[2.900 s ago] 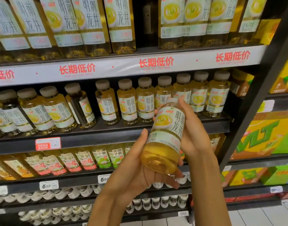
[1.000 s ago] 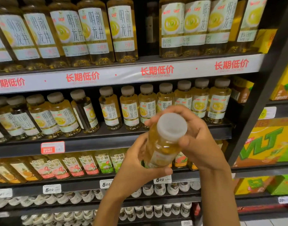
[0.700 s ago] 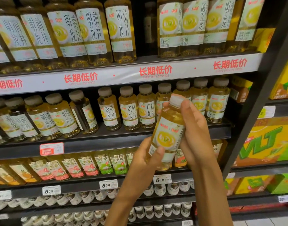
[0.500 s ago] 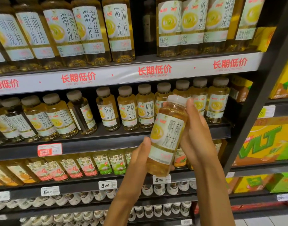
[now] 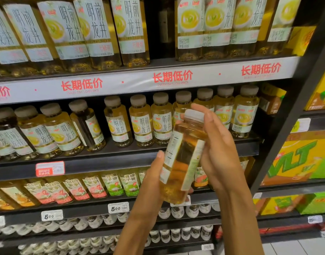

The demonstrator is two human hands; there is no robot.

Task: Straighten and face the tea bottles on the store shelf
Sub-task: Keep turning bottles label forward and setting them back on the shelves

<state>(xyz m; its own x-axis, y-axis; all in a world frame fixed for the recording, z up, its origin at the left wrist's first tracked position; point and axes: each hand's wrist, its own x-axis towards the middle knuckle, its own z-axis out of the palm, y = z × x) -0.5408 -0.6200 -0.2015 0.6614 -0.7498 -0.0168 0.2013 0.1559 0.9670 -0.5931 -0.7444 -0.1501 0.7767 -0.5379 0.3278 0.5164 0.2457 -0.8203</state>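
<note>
I hold a small tea bottle [image 5: 182, 159] with a white cap in front of the middle shelf [image 5: 121, 162], tilted slightly, its label seam and bare back toward me. My left hand [image 5: 150, 183] grips its lower half from the left. My right hand [image 5: 217, 148] holds its upper part, fingers reaching up past the cap. Behind stands a row of matching small tea bottles [image 5: 141, 124]; one bottle [image 5: 88, 126] near the left shows its side and looks dark.
Large tea bottles [image 5: 95, 32] fill the top shelf above a white price strip [image 5: 172, 78]. Fruit tea bottles [image 5: 95, 188] and white-capped bottles [image 5: 176, 234] sit on lower shelves. Yellow-green drink cartons [image 5: 305, 159] fill the right bay past a dark upright [image 5: 287, 129].
The bottle has been turned upright from cap-toward-me and then rotated in my hands, so its front label now faces away and the seam faces me.
</note>
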